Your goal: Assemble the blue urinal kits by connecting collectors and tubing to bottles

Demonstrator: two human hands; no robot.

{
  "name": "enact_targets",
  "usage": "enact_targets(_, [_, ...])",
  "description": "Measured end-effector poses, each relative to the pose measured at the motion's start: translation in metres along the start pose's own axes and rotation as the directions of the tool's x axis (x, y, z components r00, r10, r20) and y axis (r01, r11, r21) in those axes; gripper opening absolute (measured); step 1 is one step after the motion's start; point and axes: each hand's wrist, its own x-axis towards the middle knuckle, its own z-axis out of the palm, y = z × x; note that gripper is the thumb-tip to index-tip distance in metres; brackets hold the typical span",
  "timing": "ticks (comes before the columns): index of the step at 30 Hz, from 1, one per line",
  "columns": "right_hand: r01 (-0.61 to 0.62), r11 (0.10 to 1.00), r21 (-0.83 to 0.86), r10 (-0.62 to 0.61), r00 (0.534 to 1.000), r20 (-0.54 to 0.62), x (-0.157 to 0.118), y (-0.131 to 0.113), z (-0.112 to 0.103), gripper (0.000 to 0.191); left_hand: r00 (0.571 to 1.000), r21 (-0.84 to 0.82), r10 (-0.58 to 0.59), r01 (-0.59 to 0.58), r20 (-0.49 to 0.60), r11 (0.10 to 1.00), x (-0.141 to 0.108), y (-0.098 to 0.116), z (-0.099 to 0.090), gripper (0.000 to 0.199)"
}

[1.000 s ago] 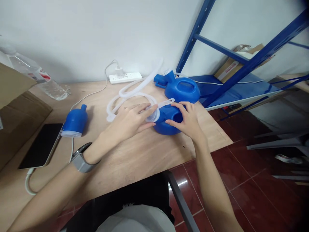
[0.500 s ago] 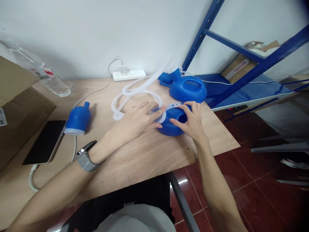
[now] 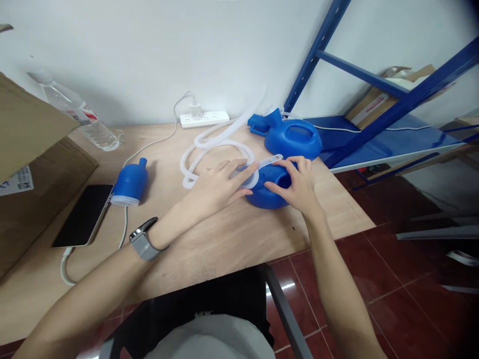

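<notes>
A blue plastic container (image 3: 267, 199) lies on the wooden table between both hands. My left hand (image 3: 224, 184), with a watch on the wrist, is closed round the container's neck end, by a translucent ring. My right hand (image 3: 297, 184) grips the container's body, thumb and fingers round its handle opening. A translucent strap (image 3: 271, 160) sticks up between the hands. Behind stands a second blue container (image 3: 294, 139) with a handle. A coiled translucent hose (image 3: 187, 162) lies left of them, partly hidden by my left hand. A small blue cup-shaped part (image 3: 130, 182) stands farther left.
A black-screened phone (image 3: 83, 215) with a cable lies at the left, near a cardboard box (image 3: 45, 184) and a tilted plastic bottle (image 3: 90, 122). A white power strip (image 3: 204, 119) is by the wall. Blue shelving (image 3: 362, 144) stands at the right, a chair armrest (image 3: 286, 309) below.
The view has shifted slightly, so the table's left side appears farther right. The translucent strap is more raised and visible beside my right fingers. Both hands keep their hold on the container.
</notes>
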Motion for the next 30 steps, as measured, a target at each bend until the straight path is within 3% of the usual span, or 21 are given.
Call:
enact_targets(2, [-0.013,1.0,0.007,0.013,1.0,-0.006,0.0,-0.001,0.0,0.058,0.998,-0.093,-0.05,0.045,-0.049,0.995,-0.005,0.0,0.006,0.054])
enact_targets(5, [-0.024,1.0,0.006,0.024,1.0,-0.018,-0.001,-0.002,0.0,0.058,0.995,-0.18,-0.098,0.1,0.021,0.979,-0.004,0.001,0.0,0.058])
enact_targets(10, [-0.007,1.0,0.01,0.007,1.0,0.007,-0.001,0.0,0.0,0.066,0.97,-0.035,-0.091,0.102,0.227,0.994,0.028,0.005,-0.034,0.077])
enact_targets(14, [-0.011,1.0,0.004,0.011,1.0,0.029,-0.002,-0.002,-0.001,0.082,0.944,0.013,-0.032,0.029,0.328,0.999,0.049,0.007,-0.038,0.057])
enact_targets(21, [0.083,0.997,-0.007,-0.083,0.996,0.021,-0.005,-0.006,0.002,0.053,0.964,-0.005,-0.013,0.015,0.266,1.0,0.048,0.005,-0.017,0.04])
enact_targets(25, [0.073,0.997,0.023,-0.072,0.997,-0.006,-0.006,-0.006,0.003,0.049,0.967,-0.051,-0.029,0.043,0.255,0.998,0.047,0.005,-0.017,0.038])
enact_targets(30, [0.077,0.995,0.057,-0.076,0.997,-0.021,-0.01,-0.009,0.003,0.032,0.968,0.037,0.008,-0.018,0.249,0.999,0.049,0.007,-0.019,0.037])
